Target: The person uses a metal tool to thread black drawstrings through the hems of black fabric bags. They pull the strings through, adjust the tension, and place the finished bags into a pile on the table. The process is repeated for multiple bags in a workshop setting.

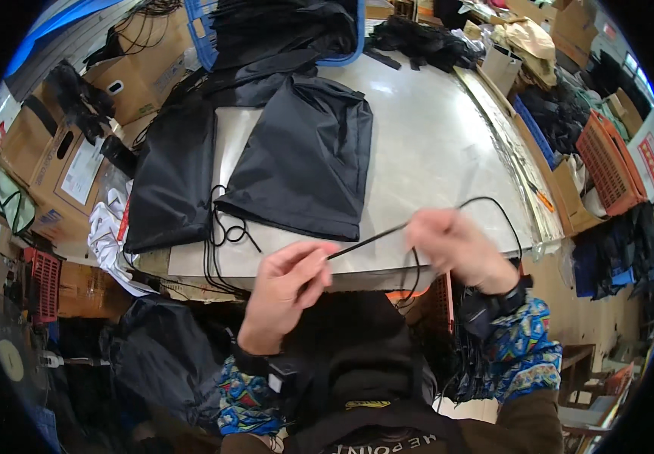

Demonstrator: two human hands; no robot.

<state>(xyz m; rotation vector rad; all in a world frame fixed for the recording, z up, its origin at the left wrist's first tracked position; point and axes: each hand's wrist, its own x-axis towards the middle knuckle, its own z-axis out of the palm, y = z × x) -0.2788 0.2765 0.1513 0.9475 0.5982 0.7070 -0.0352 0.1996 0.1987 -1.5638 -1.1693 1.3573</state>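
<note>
My left hand (285, 291) pinches one end of a thin black cord (365, 242) near the table's front edge. My right hand (459, 246) grips the same cord further along; the cord runs taut between both hands and loops up and over past the right hand. On the table just beyond lie two black drawstring bags: one (304, 151) in the middle and one (172, 174) to its left, with loose black cords (225, 231) hanging off the edge between them.
The grey metal table (433, 144) has a blue crate (206, 38) of black fabric at the back. Cardboard boxes (62, 166) stand left, an orange basket (607, 159) and more boxes right. A black bag (168, 356) lies on the floor at lower left.
</note>
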